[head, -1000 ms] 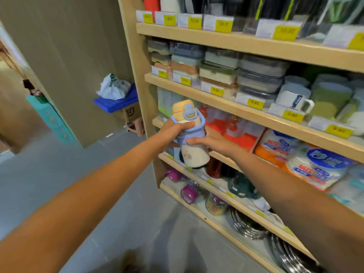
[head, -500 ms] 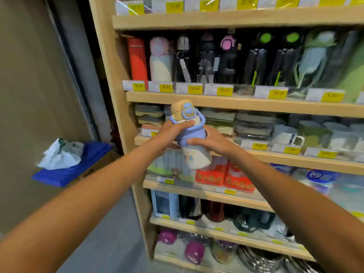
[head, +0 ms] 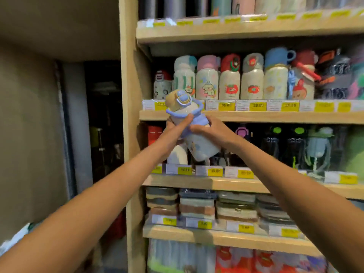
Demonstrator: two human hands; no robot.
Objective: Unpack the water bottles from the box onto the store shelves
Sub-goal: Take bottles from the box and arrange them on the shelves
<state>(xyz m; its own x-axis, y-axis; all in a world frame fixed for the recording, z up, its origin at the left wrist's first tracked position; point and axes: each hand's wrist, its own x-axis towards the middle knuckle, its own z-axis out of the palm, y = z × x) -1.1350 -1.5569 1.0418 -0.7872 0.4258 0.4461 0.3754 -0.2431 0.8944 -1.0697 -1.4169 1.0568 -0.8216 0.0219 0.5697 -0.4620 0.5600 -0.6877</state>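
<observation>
Both hands hold one water bottle in front of the shelving. It is tilted, with its tan lid and lilac button up and to the left. The left hand wraps the neck from the left, its fingers lying across the lilac collar. The right hand grips the same collar from the right. A small cartoon print shows on the cream body; no brand name can be read.

Yellow price tags line the shelf edge just behind the hands. Most figures are blurred; one tag below the hands seems to read 15.80.

Above the hands stands a tight row of children's bottles with cartoon prints and coloured caps. The held bottle's lid overlaps the tags below the left end of that row. Right of the hands are dark bottles in clear packs, and a red bottle sits behind the left hand. Below the arms lie stacked lidded containers.

The shelving's wooden upright rises close to the left of the left hand. Beyond it is a dark opening and a plain wall.
</observation>
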